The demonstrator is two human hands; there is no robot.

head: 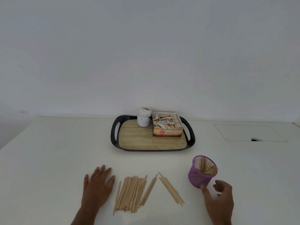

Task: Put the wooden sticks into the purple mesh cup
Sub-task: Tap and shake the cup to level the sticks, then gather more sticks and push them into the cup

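the left hand (98, 184) lies flat on the table (48, 159), fingers straight and spread, holding nothing; it rests just beside the big pile of sticks (129, 194), probably to keep the body steady and stop the pile from sliding that way. the pile lies loose on the table with the sticks roughly lined up. to its right a smaller bunch (171, 189) fans away at an angle, as if set apart for the next pick. farther right stands the purple cup (200, 174), tipped toward the person, with a fair number of sticks already inside. the right hand (218, 194) is just beside the cup's base, thumb touching its lower wall and fingers loosely curled around nothing, likely steadying the tilt. at the back, a tray (115, 135) holds a jar (144, 117) and a box of tea (168, 127), well clear of the work. much of the job seems left.
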